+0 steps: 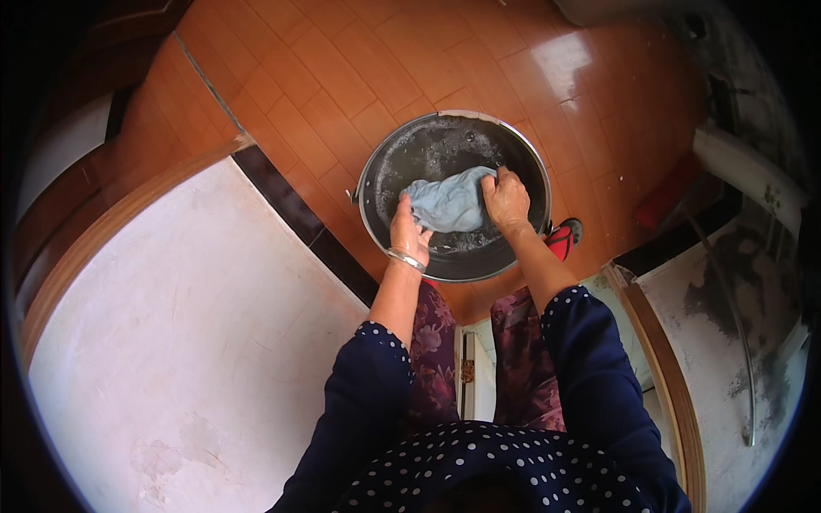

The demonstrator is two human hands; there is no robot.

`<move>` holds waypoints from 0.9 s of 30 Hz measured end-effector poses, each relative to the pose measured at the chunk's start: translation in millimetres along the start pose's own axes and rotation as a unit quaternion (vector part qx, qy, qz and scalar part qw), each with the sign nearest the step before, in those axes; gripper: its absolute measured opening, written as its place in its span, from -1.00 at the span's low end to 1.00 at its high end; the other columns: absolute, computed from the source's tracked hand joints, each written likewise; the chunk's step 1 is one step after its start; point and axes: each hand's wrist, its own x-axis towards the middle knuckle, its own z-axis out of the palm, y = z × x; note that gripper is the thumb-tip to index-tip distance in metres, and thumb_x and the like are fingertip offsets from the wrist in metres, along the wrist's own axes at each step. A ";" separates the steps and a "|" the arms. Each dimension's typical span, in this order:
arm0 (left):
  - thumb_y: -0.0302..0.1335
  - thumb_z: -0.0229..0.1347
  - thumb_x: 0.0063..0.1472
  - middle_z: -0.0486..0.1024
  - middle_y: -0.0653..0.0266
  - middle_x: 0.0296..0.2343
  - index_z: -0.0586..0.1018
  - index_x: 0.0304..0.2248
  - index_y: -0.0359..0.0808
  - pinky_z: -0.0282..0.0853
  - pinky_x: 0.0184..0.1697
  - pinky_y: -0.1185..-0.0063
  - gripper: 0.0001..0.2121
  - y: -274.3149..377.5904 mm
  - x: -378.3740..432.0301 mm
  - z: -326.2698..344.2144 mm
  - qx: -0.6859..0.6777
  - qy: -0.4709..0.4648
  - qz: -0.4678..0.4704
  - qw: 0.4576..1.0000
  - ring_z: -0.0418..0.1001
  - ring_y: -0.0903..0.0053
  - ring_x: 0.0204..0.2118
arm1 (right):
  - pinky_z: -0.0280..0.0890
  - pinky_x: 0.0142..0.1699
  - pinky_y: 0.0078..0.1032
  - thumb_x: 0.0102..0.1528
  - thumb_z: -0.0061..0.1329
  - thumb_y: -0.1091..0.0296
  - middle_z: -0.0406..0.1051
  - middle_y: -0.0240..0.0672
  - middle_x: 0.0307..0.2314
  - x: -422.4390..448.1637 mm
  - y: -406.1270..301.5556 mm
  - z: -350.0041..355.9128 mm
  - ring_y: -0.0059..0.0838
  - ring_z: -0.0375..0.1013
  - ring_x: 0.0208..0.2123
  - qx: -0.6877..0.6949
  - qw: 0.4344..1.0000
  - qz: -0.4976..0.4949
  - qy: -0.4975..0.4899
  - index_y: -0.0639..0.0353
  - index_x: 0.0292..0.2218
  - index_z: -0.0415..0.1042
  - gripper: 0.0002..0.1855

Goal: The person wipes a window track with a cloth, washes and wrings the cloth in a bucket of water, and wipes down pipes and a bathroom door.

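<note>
A wet light-blue cloth (449,202) is stretched between my two hands over a dark bucket (458,269). Water with soap foam (442,144) lies in the bucket below it. My left hand (408,229), a silver bangle at its wrist, grips the cloth's left end with the thumb on top. At the cloth's right end, my right hand (508,197) is closed around the fabric, knuckles up. The bucket stands on the floor just in front of my feet, and its wire handle (351,195) hangs at the rim.
Orange-brown floor tiles (321,77) surround the bucket. A white wall (192,308) with dark skirting (282,192) rises at left. Wooden door trim (667,391) and a stained wall (718,282) are at right. My red slipper (560,242) shows beside the bucket. A red object (667,192) sits farther right.
</note>
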 end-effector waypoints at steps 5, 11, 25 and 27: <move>0.05 -0.06 0.03 -0.28 0.21 0.17 -0.15 0.15 -0.16 -0.34 0.16 0.21 -0.18 8.0 18.1 -9.8 0.087 0.028 -0.080 0.993 -0.26 0.14 0.19 | 0.27 -0.15 -0.32 -0.20 0.06 -0.01 0.41 -0.09 -0.40 9.3 -0.8 11.8 -0.09 0.40 -0.34 -0.086 0.993 -0.003 -0.086 0.30 -0.30 0.37 -0.46; 0.23 -0.17 -0.01 -0.19 0.20 0.16 -0.13 0.16 -0.11 -0.43 0.14 0.12 -0.13 6.6 30.6 -3.4 0.079 -0.012 -0.140 0.987 -0.22 0.12 0.19 | 0.29 -0.33 -0.68 -0.26 0.05 0.47 0.42 -0.36 -0.46 7.1 2.7 20.0 -0.64 0.37 -0.45 0.427 0.823 0.169 -0.334 0.36 -0.32 0.40 -0.64; -0.17 -0.09 0.16 0.45 0.17 -0.38 0.45 -0.26 -0.28 0.37 -0.22 0.50 -0.66 10.7 5.0 -11.0 -0.067 -0.290 -0.150 0.943 0.43 0.39 -0.34 | 0.27 -0.36 -0.55 -0.22 -0.04 0.27 0.39 -0.25 -0.60 -63.6 -86.1 -25.0 -0.51 0.36 -0.54 0.388 0.821 0.060 -0.415 0.46 -0.44 0.42 -0.63; -0.23 -0.05 0.15 0.44 0.23 -0.42 0.46 -0.32 -0.29 0.38 -0.29 0.56 -0.72 -2.0 25.9 -24.4 -0.113 -0.324 -0.157 0.926 0.43 0.48 -0.38 | 0.28 -0.34 -0.53 -0.20 -0.06 0.24 0.41 -0.16 -0.60 -62.3 -84.7 -17.3 -0.48 0.39 -0.51 0.368 0.874 0.096 -0.303 0.48 -0.45 0.41 -0.62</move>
